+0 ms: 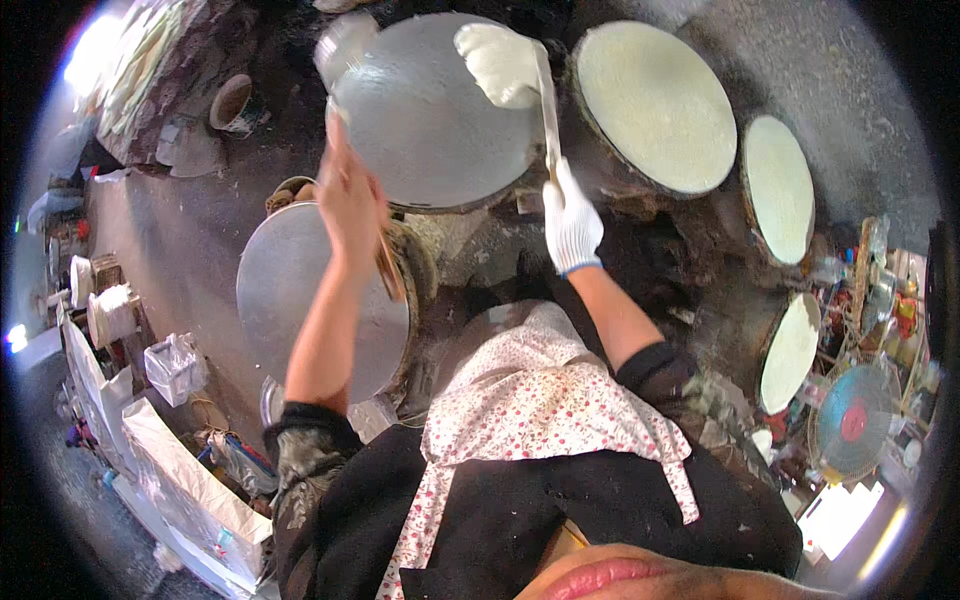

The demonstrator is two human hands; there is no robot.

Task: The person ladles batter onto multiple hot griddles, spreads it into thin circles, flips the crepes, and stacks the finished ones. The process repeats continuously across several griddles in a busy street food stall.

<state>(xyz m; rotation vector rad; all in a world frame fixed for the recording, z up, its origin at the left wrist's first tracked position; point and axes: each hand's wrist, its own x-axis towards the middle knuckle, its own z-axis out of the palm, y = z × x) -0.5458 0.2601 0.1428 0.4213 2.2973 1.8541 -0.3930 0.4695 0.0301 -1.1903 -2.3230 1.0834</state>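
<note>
My bare left hand is closed round the wooden handle of a tool, whose pale head is smeared by motion over the far left rim of a round grey griddle. In a white knit glove, my right hand grips a long-handled tool coated in white. At its far end a thick, pale, batter-like mass hangs over the right part of the griddle; it hides the tool's head. Whether the mass touches the griddle I cannot tell.
Nearer on the left is another bare griddle, under my left forearm. Pale, batter-like layers cover the round plates to the right and nearer. A fan stands at far right, a bucket at far left.
</note>
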